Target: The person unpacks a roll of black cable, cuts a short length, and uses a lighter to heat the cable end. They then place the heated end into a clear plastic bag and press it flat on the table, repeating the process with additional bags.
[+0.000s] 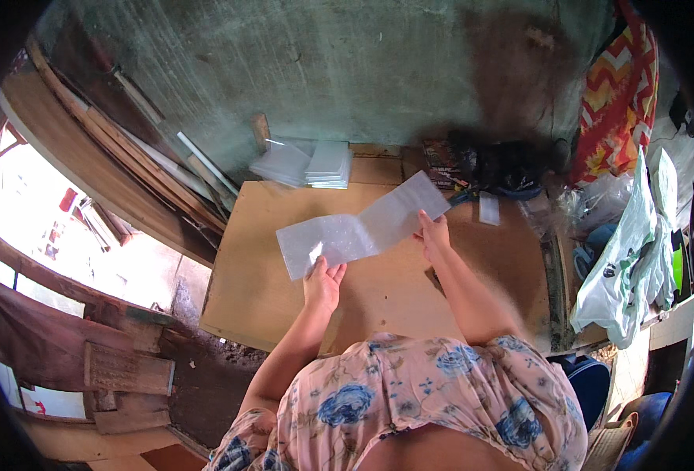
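Note:
A translucent, whitish plastic sheet (pixel 327 237) with a crease across its middle is stretched out above the wooden board, its two panels opened in a shallow V. My left hand (pixel 323 284) pinches the lower edge of the left panel, thumb on top. At the right end, my right hand (pixel 433 234) grips the other panel near its lower corner, which sits higher and farther away. Light glints off the plastic near my left thumb. Toward the far edge of the board stand a neat stack of similar clear sheets (pixel 329 165) and a looser pile (pixel 283 162) beside it.
The tan wooden board (pixel 276 306) lies before a green-grey wall (pixel 323 71). Black plastic bags (pixel 512 165) and a small white card (pixel 489 209) are at its far right. A pale plastic bag (pixel 618 267) hangs right, below a zigzag-patterned cloth (pixel 615 94). Wooden planks (pixel 139 161) lean left.

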{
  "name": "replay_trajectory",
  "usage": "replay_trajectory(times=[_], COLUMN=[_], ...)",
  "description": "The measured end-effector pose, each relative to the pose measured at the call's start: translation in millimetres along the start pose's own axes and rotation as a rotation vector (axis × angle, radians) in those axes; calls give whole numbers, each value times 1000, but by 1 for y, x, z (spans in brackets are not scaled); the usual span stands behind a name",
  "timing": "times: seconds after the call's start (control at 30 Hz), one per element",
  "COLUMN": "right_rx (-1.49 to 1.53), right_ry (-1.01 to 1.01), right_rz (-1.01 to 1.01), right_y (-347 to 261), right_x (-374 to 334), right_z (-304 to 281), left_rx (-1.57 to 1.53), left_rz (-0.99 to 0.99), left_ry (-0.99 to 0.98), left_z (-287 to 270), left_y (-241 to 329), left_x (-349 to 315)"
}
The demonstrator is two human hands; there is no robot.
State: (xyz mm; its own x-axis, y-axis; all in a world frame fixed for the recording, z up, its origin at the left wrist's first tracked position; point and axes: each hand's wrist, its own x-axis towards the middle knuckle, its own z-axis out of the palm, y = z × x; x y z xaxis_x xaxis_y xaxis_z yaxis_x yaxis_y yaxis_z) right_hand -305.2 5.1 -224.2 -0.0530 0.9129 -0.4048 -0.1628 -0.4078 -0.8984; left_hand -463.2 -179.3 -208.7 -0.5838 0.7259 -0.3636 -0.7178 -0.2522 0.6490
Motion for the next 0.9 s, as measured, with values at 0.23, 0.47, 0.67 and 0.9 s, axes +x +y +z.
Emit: replay_trajectory(times=[0.23, 0.47, 0.67, 0.9], right_rx=[-997, -1172, -1103, -592], right_ry=[-577, -617, -489, -417], right_rz=[-1278, -1081, -1163, -540], right_y=[46, 57, 49, 11], right_x=[-106, -121, -113, -118], right_z=[52, 59, 50, 42], left_rx=[132, 224, 275, 502], left_rz=[-191, -162, -211, -132], left_ry=[-245, -345, -393, -462], left_z=[-43, -41, -32, -1], left_y=[-15, -17, -26, -11], left_x=[21, 11, 16, 3])
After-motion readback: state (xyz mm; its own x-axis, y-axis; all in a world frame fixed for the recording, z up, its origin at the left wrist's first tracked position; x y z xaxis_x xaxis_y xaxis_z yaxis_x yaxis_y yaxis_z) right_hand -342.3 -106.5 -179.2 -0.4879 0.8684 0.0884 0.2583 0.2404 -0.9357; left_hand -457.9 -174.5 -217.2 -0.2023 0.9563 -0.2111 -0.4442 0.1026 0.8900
